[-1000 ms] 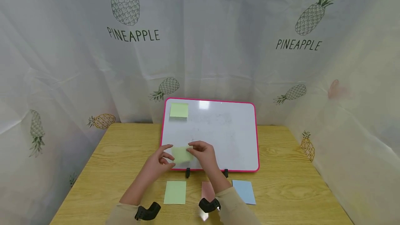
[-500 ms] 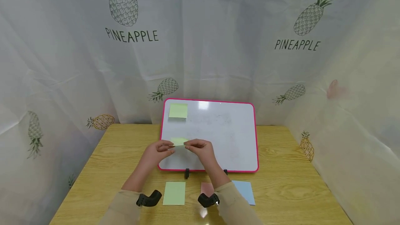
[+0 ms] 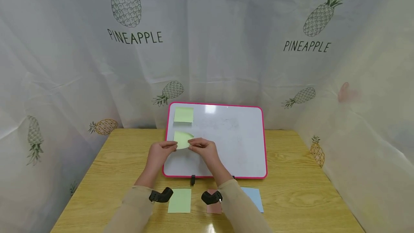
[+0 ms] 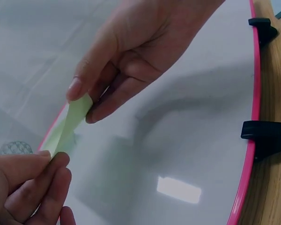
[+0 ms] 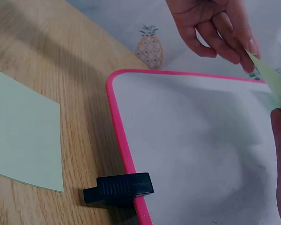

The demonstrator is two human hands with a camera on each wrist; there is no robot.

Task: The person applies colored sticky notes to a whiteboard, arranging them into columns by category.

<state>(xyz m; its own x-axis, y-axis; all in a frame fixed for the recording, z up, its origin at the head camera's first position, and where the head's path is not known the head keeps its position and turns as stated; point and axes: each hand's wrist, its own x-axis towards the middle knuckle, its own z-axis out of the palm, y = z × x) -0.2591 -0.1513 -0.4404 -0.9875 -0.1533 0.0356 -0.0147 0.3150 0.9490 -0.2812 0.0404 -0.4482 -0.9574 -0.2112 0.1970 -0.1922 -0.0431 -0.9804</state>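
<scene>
Both hands are pinching one green sticky note [image 3: 182, 140] over the whiteboard [image 3: 233, 143]: the left hand [image 3: 159, 152] is gripping its left edge, the right hand [image 3: 203, 149] its right edge. The note is hovering near the board's left rim, just below another green note [image 3: 183, 114], with bare white surface lying to the right.

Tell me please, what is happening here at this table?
A person holds a pale green sticky note with both hands: the left hand pinches its left edge, the right hand its right edge, over the pink-framed whiteboard. Another green note sits at the board's top left corner. Green, pink and blue paper pads lie on the wooden table.
</scene>
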